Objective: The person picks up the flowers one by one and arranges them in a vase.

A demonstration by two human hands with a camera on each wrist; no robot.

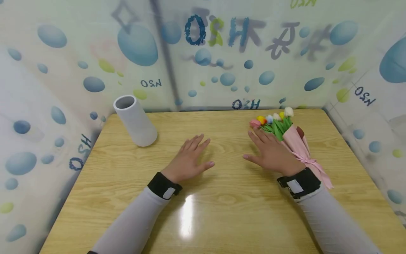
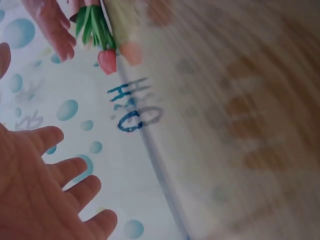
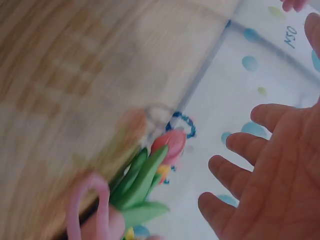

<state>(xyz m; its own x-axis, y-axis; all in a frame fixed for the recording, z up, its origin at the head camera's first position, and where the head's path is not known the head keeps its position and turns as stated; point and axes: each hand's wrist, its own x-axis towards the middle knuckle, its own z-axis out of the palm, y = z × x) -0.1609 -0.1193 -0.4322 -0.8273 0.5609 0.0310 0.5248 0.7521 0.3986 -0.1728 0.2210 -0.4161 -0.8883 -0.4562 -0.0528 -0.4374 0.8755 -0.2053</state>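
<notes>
Well to the right of the white vase [image 1: 138,127] lies the flower bouquet [image 1: 293,137]; the left hand [image 1: 188,158] is nearer the vase, on its right, and the right hand [image 1: 274,151] is farther from it, just beside the bouquet; both have fingers extended and hold nothing. Handling the bouquet well probably calls for a light grip round the pink wrapping [image 1: 297,143]; pressing the blooms [image 1: 269,119] could bend them.

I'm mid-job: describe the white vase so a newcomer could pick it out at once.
Find the light wood-grain tabletop, then look toward its far left corner, beyond the left hand. There stands the plain white cylindrical vase. Its round, open mouth and smooth bare side set it apart from the pink-wrapped bouquet of multicoloured tulips at the right.
</notes>
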